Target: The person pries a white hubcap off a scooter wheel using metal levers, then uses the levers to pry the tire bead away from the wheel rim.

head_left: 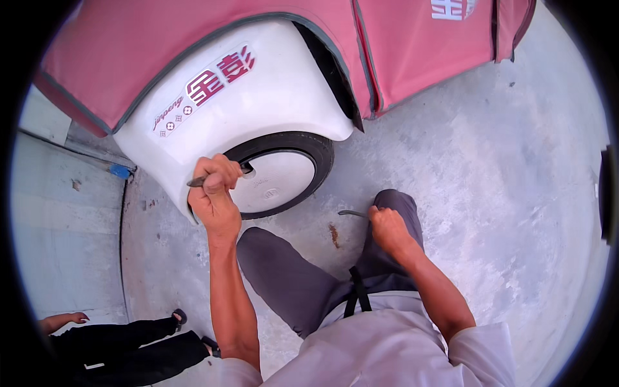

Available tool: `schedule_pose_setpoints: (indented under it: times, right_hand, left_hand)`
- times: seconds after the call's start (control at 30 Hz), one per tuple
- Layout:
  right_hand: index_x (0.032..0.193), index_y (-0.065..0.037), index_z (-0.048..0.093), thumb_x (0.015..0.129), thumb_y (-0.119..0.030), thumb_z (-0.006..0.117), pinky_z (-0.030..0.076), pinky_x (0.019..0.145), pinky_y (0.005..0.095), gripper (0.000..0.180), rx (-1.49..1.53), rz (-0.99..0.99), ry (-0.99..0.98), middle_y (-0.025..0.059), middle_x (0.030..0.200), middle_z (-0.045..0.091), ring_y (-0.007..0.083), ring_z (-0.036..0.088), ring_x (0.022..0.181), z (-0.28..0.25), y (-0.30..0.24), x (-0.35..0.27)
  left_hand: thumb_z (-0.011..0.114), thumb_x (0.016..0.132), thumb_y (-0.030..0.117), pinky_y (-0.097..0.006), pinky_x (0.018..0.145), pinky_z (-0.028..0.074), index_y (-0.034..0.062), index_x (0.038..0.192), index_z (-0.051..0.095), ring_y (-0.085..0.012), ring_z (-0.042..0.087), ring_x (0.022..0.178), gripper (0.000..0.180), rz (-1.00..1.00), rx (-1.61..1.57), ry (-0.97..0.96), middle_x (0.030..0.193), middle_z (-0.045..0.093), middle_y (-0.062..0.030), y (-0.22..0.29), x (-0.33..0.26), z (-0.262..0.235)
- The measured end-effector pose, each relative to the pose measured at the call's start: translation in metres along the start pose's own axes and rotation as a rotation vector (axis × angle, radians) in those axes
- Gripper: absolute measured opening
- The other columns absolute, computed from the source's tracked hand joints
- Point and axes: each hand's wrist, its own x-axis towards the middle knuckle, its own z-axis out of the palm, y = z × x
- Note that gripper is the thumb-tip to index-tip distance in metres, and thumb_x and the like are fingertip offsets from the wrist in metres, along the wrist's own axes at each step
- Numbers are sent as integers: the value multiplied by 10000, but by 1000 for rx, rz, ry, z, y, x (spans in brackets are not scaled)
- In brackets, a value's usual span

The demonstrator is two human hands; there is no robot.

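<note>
My left hand (216,197) is closed beside the wheel of a vehicle. A grey metal bar-like tool (195,182) sticks out of the fist on its left; most of it is hidden by my fingers. Just past my fingers on the other side is the wheel, with a black tyre (324,158) and a white disc-shaped cover (284,180). My right hand (390,229) is closed over my right knee. From it a thin, slightly curved dark metal rod (352,213) points left, apart from the wheel.
Above the wheel curves a white fender (258,97), with a pink fabric cover (419,55) around it. My knees stand on either side of a brown mark (334,236) on the concrete floor (490,193). At lower left is another person's dark-clad legs (135,351), near a pale wall (71,226).
</note>
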Motion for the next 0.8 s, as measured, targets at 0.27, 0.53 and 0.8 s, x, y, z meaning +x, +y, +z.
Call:
schedule_pose_setpoints:
  times: [0.27, 0.53, 0.8]
  right_hand:
    - [1011, 4, 646, 899, -98, 687, 575, 736, 467, 158, 377, -23, 350, 196, 932, 711, 397, 694, 790, -19, -13, 19]
    - [1085, -22, 617, 1061, -267, 572, 508, 675, 354, 250, 1094, -167, 387, 82, 743, 613, 205, 616, 679, -25, -68, 74]
    - [1236, -26, 551, 1110, -233, 461, 426, 568, 285, 258, 1618, 322, -80, 8, 689, 492, 117, 507, 587, -49, -57, 42]
  left_hand:
    - [450, 1098, 457, -356, 755, 388, 88, 803, 371, -144, 314, 679, 479, 11, -7, -58, 719, 337, -14, -8, 4, 0]
    - [522, 1051, 523, -340, 743, 371, 69, 812, 417, -148, 359, 704, 524, 23, 12, -6, 747, 384, -22, -6, -17, 13]
    - [460, 1078, 515, -360, 755, 376, 83, 814, 398, -168, 363, 706, 510, 65, -61, 60, 748, 372, -33, -9, -21, 2]
